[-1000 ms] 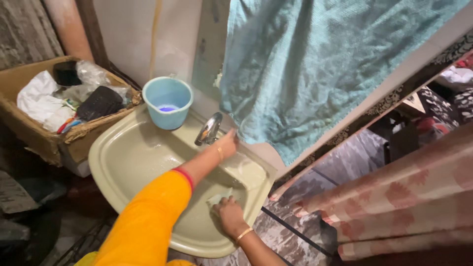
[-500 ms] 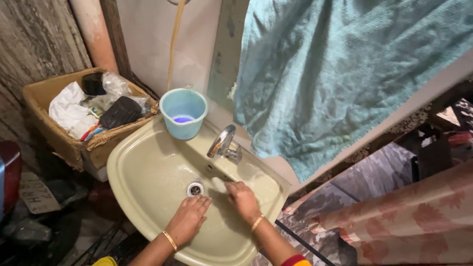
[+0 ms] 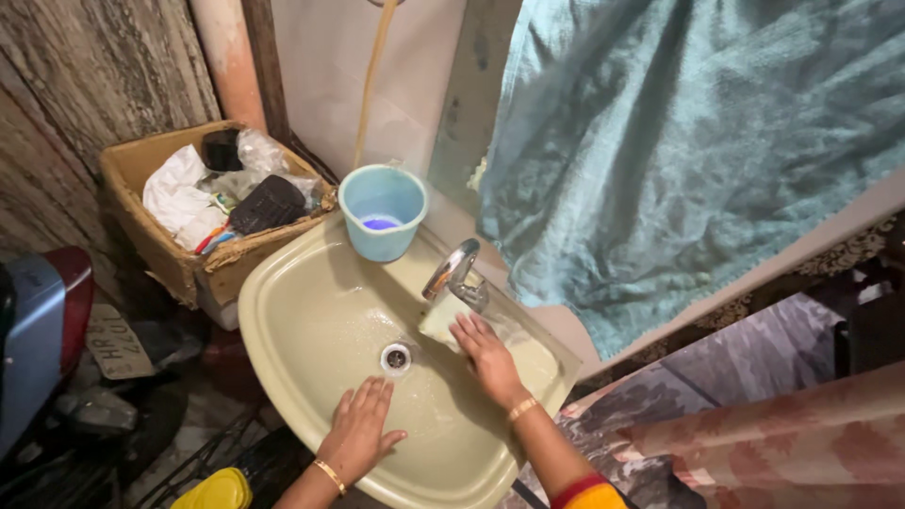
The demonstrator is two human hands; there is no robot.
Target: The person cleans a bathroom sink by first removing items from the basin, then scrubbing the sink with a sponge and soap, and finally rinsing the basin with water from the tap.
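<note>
My right hand point(image 3: 485, 348) presses a pale cloth point(image 3: 441, 317) flat against the inner wall of a cream wash basin point(image 3: 283, 320), just under the chrome tap point(image 3: 454, 271). My left hand point(image 3: 359, 429) rests with fingers spread on the wet bottom of the basin, just below the round metal drain point(image 3: 396, 358). It holds nothing. Both wrists wear a thin gold bangle.
A light blue plastic bucket point(image 3: 382, 211) stands on the basin's back rim. A cardboard box point(image 3: 156, 247) stuffed with bags and clutter sits to the left. A teal towel point(image 3: 679, 141) hangs at the right, above a pink patterned curtain point(image 3: 782, 434). A yellow lid point(image 3: 215, 491) lies below.
My left hand left the tap and came down into the basin near the drain. My right hand carried the cloth from the basin's front up to the wall under the tap.
</note>
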